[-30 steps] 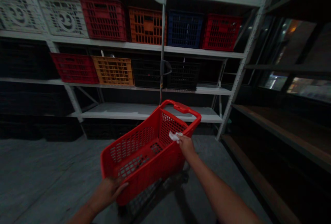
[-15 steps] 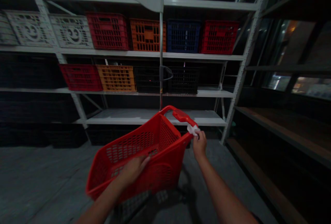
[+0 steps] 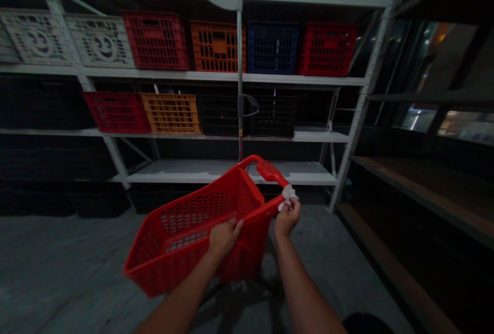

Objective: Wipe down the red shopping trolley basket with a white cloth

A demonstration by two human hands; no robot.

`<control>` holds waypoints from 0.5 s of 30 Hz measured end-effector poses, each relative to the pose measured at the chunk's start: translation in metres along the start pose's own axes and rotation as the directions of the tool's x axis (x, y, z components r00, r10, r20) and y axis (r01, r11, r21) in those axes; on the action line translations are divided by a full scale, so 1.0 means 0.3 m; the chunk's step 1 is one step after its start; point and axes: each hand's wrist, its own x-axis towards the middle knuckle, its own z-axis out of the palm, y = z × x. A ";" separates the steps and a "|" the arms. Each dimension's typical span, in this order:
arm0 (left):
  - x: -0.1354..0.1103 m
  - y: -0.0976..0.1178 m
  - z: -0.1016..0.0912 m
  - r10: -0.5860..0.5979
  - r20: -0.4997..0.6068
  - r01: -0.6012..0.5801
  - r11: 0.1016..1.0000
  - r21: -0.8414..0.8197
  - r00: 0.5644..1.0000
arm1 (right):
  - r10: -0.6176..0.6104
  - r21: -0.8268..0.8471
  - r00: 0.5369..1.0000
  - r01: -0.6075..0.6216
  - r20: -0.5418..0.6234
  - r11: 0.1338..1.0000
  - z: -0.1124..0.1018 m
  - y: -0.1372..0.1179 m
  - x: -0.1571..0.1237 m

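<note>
Left hand (image 3: 223, 237) clamps cart's near rim (image 3: 252, 214); right hand (image 3: 287, 218) pinches cloth (image 3: 288, 194) at handle (image 3: 270, 172); floor (image 3: 62, 262) spreads leftward.

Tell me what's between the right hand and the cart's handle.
In the head view, a crumpled white cloth or tissue lies between the right hand and the red handle.

Red cart (image 3: 249, 249) partly hidden behind left hand (image 3: 223, 239)

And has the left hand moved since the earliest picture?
Yes, the left hand moved right, judged against the yellow plastic crate on white metal shelving.
</note>
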 end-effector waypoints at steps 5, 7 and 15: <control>-0.021 0.010 0.003 -0.007 0.013 0.007 1.000 0.008 1.000 | -0.077 -0.021 0.979 0.082 0.190 0.996 -0.039 -0.008 -0.115; -0.035 0.000 0.005 -0.006 0.001 0.006 1.000 0.007 1.000 | -0.068 -0.015 0.981 0.071 0.180 0.997 -0.071 -0.013 -0.099; -0.079 -0.017 0.020 -0.060 -0.054 0.062 0.997 0.038 0.997 | -0.029 0.014 0.847 0.026 0.531 1.000 -0.119 -0.030 0.326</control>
